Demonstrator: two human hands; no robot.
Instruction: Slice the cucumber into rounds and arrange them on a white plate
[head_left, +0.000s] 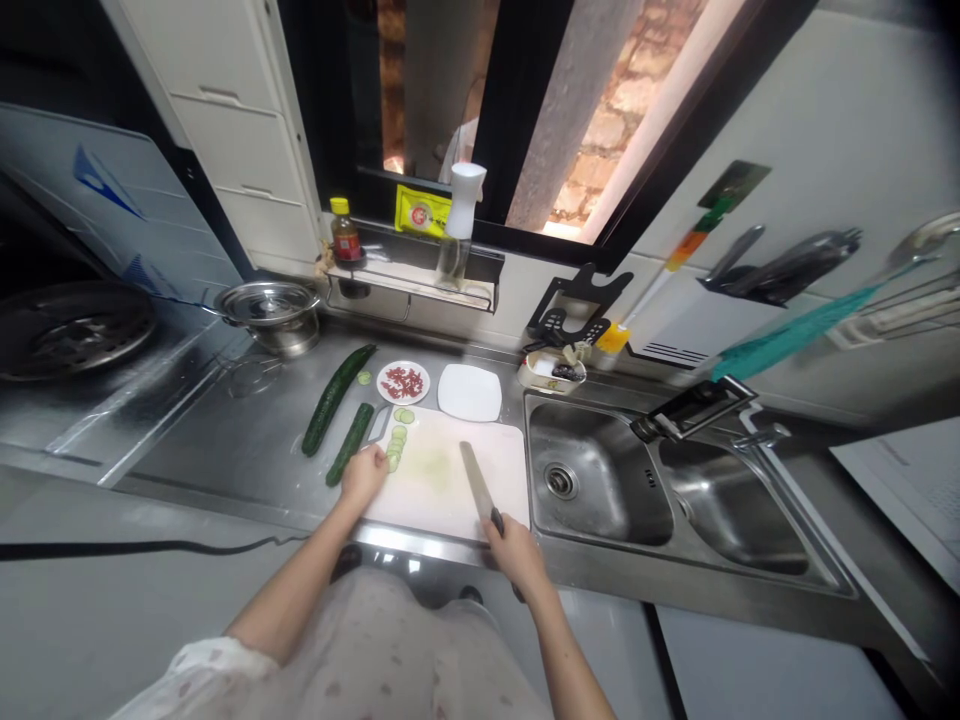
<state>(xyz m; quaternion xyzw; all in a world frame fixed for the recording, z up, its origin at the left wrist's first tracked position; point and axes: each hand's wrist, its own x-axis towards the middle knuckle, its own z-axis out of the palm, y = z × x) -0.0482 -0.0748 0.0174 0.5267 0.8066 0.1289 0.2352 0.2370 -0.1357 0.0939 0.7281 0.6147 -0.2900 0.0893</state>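
Note:
My right hand is wrapped around the black handle of a kitchen knife, whose blade slants over the right part of a white cutting board. At the board's left edge my left hand has its fingers drawn together beside a row of cucumber slices. Its fingertips are close against the lowest slices, and whatever they may pinch is hidden. Left of the board lie a cut piece of cucumber and a longer whole cucumber. A small cucumber end rests near them.
Behind the board stand a plate of chopped red pieces and a white square plate. A double steel sink borders the board on the right. A lidded pot and a black pan are at the left. A rack holds bottles.

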